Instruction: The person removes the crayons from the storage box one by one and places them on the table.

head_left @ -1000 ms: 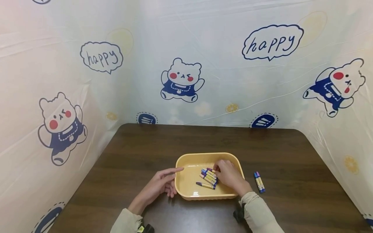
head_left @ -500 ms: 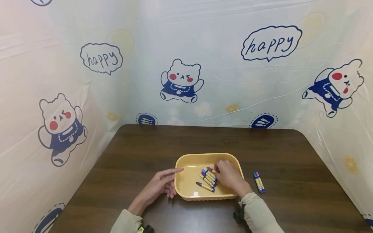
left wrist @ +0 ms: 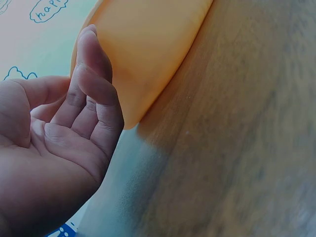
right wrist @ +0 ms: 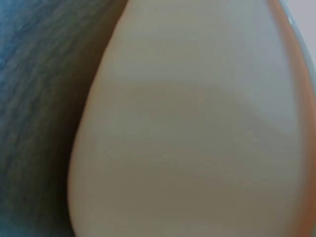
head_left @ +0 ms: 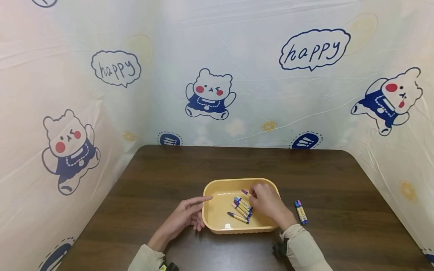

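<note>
Left hand [head_left: 184,215]: lower middle of the frame, fingers apart and clamped on nothing, one straight finger reaching over the left rim of the yellow tray [head_left: 216,207]
Lone crayon [head_left: 238,217]: in the yellow tray, low in its middle, just below the crayon pile [head_left: 242,207]
Crayon pair [head_left: 301,213]: on the table [head_left: 169,169] at lower right, side by side, outside the yellow tray
Right hand [head_left: 268,200]: over the right half of the yellow tray, fingertips pinching the purple-tipped crayon [head_left: 245,192]; the right wrist view does not show the grip
Just changed: the purple-tipped crayon has shifted up the frame, a gap now parting it from the crayon pile
Meaning: probably one piece singled out, its neighbours left lying together
Backdrop [head_left: 162,45]: bear-printed cloth across the top, behind the table
</note>
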{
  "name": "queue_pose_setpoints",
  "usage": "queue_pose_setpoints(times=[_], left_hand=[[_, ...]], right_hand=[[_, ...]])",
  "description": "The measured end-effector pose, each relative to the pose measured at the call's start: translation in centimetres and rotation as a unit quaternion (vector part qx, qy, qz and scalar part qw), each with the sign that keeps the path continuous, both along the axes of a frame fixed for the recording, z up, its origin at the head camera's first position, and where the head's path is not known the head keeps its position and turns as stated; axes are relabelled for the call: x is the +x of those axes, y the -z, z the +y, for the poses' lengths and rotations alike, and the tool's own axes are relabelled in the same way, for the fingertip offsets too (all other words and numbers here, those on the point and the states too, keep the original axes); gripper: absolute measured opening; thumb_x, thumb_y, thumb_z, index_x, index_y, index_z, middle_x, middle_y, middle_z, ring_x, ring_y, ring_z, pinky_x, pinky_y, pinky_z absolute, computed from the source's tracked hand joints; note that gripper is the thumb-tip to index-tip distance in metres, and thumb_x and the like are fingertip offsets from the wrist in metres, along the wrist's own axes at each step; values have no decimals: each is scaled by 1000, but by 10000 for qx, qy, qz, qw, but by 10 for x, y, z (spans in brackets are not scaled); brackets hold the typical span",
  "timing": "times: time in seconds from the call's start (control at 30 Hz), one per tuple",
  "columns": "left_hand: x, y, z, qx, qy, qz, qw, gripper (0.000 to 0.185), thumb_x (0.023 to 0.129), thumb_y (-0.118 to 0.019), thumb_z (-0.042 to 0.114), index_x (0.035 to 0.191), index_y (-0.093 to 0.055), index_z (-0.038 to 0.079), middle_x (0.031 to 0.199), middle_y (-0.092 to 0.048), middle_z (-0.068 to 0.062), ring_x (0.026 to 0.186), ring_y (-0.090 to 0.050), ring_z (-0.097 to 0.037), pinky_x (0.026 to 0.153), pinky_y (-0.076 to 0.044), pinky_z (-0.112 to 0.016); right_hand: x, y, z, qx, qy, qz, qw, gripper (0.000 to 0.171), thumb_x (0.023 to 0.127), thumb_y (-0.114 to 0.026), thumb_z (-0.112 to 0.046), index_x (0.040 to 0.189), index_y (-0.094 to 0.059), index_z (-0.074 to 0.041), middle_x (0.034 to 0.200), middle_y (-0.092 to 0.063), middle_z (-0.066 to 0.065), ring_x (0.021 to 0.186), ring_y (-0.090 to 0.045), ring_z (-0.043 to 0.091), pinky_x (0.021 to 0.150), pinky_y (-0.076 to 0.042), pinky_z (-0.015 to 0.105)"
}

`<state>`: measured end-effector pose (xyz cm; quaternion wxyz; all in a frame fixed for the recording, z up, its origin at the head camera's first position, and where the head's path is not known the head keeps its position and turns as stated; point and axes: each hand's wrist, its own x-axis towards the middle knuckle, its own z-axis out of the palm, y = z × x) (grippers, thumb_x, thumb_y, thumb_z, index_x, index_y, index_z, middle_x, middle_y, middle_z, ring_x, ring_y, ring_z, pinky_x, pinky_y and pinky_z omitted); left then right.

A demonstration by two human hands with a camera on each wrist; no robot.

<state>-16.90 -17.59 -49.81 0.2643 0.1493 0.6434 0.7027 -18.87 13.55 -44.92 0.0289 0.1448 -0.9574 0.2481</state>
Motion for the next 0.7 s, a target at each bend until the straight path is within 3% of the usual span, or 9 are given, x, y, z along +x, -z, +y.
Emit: queue_pose_setpoints(times=[0.43,0.7], left_hand=[[0,2,1,69,56,19,10000,52,107,-47,28,150,-40,-1,77,-69,-9,61,-65,-18,55,-54,-26],[-1,2,0,109,-3,-6,9999,51,107,-46,27,150,-40,-1,77,-69,-9,61,-65,-17,55,-54,-26]], right_hand=[[10,-17,3,-18,157,307,9994,4,85,-73,-3,88,-73,-6,80,-64,1,69,-54,11,64,-51,29],[21,-27,12,-101,247,559,9981,6,85,-74,-3,89,-71,-6,80,-63,2,68,-53,12,62,-50,29]])
